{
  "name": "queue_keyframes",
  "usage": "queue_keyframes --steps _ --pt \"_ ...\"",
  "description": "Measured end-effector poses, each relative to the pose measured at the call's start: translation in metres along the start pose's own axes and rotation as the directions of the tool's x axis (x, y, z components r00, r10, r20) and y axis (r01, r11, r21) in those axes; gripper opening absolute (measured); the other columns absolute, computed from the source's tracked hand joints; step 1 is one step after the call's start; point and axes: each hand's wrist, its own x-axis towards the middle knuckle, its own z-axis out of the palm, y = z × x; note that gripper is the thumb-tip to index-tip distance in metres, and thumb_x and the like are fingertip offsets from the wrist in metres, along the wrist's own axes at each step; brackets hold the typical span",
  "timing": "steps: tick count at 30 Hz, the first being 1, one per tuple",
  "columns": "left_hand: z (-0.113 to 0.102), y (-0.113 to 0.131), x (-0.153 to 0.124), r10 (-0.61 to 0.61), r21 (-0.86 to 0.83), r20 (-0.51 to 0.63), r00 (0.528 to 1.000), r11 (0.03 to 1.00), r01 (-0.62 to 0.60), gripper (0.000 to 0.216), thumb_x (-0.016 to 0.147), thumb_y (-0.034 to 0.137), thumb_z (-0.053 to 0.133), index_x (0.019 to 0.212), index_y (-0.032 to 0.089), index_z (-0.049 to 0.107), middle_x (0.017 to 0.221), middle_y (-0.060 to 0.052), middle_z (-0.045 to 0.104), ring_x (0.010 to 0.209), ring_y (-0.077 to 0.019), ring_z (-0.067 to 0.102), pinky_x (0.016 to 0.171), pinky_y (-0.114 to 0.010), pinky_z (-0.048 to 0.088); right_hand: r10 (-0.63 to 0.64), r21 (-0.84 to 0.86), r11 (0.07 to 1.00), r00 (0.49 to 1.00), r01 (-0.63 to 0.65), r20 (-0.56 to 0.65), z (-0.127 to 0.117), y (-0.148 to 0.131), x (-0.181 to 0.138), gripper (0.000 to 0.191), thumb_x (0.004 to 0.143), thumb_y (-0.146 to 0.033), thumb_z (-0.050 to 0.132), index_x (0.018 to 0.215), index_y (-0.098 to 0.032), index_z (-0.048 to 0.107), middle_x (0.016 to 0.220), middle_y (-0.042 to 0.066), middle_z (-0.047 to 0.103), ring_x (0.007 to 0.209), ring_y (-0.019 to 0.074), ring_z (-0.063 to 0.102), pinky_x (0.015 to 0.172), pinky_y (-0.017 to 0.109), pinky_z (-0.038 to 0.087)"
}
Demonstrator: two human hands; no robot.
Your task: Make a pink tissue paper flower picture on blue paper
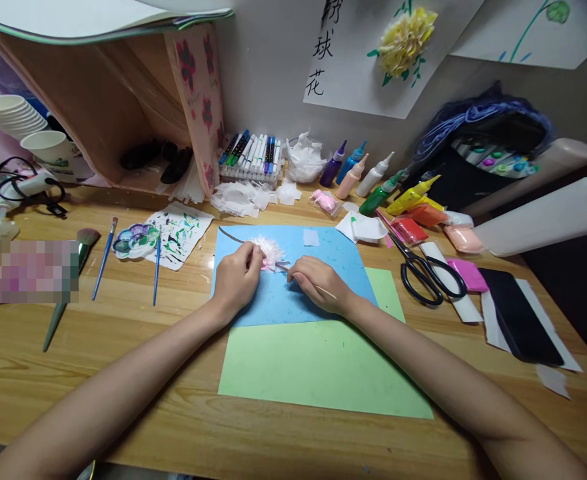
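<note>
Fluffy white-pink flower (269,251) mid-frame, btwn L hand (238,275) & R hand (319,283), over blue sheet (300,308); L pinches its left edge, R grips a thin wooden-handled tool (327,293), tip toward the flower, long axis slanting upper left to lower right (flower itself roundish). Containers: clear tray (248,174) top ctr w/ markers (256,152), black holder (420,175) upper right w/ pens (496,160), pink box (198,110) upper left w/ dark items (176,165) inside, paper cups (10,115) nested near left edge
</note>
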Motion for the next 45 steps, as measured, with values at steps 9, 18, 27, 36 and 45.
queue_keyframes --steps 9,18,27,36,45 --pt "0.002 -0.002 0.002 -0.056 -0.015 -0.041 0.998 0.998 0.056 0.033 0.092 0.032 0.032 0.067 0.019 0.049 0.062 0.001 0.055 0.062 -0.0131 0.051 0.06 -0.024 0.033 0.282 0.243 0.933 0.959 -0.265 -0.035 0.001 -0.001 0.02 0.043 0.097 -0.038 0.022 0.064 -0.02 0.043 0.058 0.0 0.047 0.055 0.012 0.046 0.06 0.026 0.038" --pt "0.002 -0.004 0.002 -0.05 0.002 -0.042 0.998 0.999 0.05 0.035 0.091 0.031 0.031 0.06 0.019 0.04 0.056 0.002 0.045 0.055 -0.0115 0.043 0.055 -0.024 0.028 0.429 0.236 0.884 0.901 -0.404 -0.068 0.007 0.004 0.073 0.052 0.091 -0.054 0.026 0.053 -0.02 0.037 0.044 -0.003 0.039 0.044 0.0102 0.039 0.049 0.026 0.03" --pt "0.002 -0.004 0.002 -0.06 0.018 -0.024 0.998 0.998 0.061 0.035 0.091 0.031 0.031 0.059 0.019 0.039 0.055 0.002 0.043 0.055 -0.0118 0.042 0.055 -0.024 0.027 0.341 0.299 0.917 0.908 -0.263 -0.245 0.011 0.004 0.028 0.05 0.094 -0.046 0.023 0.052 -0.022 0.037 0.048 -0.001 0.042 0.046 0.0123 0.043 0.054 0.028 0.037" --pt "0.002 -0.003 0.002 -0.062 0.017 -0.005 0.998 0.998 0.062 0.036 0.09 0.03 0.031 0.058 0.019 0.041 0.053 0.003 0.043 0.053 -0.0118 0.042 0.055 -0.025 0.026 0.302 0.261 0.934 0.93 -0.244 -0.212 0.015 0.007 0.03 0.049 0.095 -0.042 0.023 0.054 -0.022 0.038 0.049 -0.001 0.042 0.046 0.0117 0.043 0.055 0.028 0.037" --pt "0.002 -0.002 0.002 -0.075 0.023 -0.003 0.997 0.997 0.075 0.037 0.09 0.032 0.031 0.057 0.019 0.041 0.053 0.002 0.044 0.053 -0.0122 0.043 0.054 -0.025 0.027 0.335 0.207 0.932 0.925 -0.297 -0.181 0.015 0.005 0.044 0.049 0.094 -0.047 0.022 0.054 -0.022 0.037 0.048 -0.001 0.044 0.047 0.0121 0.046 0.053 0.027 0.037"
